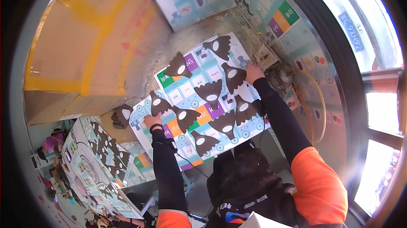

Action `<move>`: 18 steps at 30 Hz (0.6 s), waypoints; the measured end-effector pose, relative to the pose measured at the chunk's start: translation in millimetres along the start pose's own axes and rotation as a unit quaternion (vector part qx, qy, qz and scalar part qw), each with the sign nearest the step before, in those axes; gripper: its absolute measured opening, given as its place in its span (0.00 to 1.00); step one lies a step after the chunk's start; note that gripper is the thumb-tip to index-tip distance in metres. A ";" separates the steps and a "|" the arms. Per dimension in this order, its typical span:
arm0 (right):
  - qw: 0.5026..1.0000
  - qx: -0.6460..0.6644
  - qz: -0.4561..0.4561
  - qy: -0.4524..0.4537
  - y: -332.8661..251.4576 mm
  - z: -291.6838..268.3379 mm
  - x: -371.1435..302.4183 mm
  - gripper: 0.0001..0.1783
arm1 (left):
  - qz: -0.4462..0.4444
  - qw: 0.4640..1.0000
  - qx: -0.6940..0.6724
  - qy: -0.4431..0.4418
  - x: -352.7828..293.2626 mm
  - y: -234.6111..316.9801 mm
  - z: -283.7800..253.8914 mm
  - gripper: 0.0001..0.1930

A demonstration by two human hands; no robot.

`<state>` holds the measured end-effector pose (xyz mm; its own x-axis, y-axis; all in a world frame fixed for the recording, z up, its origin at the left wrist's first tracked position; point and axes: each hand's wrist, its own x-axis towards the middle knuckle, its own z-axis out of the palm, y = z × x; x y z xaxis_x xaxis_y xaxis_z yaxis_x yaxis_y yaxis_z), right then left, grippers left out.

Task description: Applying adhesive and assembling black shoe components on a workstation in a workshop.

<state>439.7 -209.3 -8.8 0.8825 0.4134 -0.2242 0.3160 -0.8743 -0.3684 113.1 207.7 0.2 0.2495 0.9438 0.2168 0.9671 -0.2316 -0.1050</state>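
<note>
Printed board [193,90] (cardboard box [85,45] beside)

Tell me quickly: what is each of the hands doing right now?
Left hand: resting on the left edge of the printed sheet, beside a dark cut-out shape; grip cannot be told.
Right hand: pressed on the sheet's right edge; grip cannot be told.

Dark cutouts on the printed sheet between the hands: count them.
9 cutouts: top edge, upper left, beside the right hand, centre, at the left hand, lower left, lower right, lower middle, bottom. Another lies off the sheet.
</note>
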 end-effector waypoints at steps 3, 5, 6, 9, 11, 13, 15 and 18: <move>0.999 0.020 -0.034 -0.030 -1.5 -4.5 -6.0 0.18 | 0.085 0.980 -0.124 -0.134 0.6 -10.0 1.3 0.27; 0.996 0.052 -0.065 -0.034 -9.9 -10.2 -10.9 0.19 | 0.072 0.966 -0.217 -0.122 5.0 -21.0 -0.5 0.23; 0.997 0.044 -0.052 -0.032 -1.4 -10.2 -15.1 0.19 | 0.080 0.938 -0.312 -0.127 -2.1 4.8 -8.6 0.19; 0.997 0.031 -0.067 0.027 -9.0 -10.0 -26.8 0.25 | -0.064 0.766 -0.589 -0.249 -23.0 36.2 -32.7 0.12; 0.996 0.046 -0.078 0.015 -4.8 -9.9 -25.4 0.25 | -0.115 0.624 -0.721 -0.280 -32.0 58.0 -44.9 0.12; 0.993 0.065 -0.100 0.001 -13.3 -11.6 -21.7 0.26 | -0.117 0.656 -0.687 -0.290 -42.9 74.7 -46.9 0.12; 0.981 0.041 -0.167 -0.095 -16.8 -18.5 -16.3 0.22 | -0.078 0.753 -0.536 -0.375 -40.1 73.8 -46.8 0.15; 0.977 0.120 -0.166 0.051 -18.0 -24.9 22.4 0.20 | 0.093 0.933 -0.343 -0.060 -51.8 64.8 -57.1 0.18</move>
<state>462.4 -190.7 15.3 0.7790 0.6263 0.0302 0.5112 -0.6064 -0.6091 165.6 130.3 37.6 0.4481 0.8825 0.1428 0.7214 -0.4513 0.5253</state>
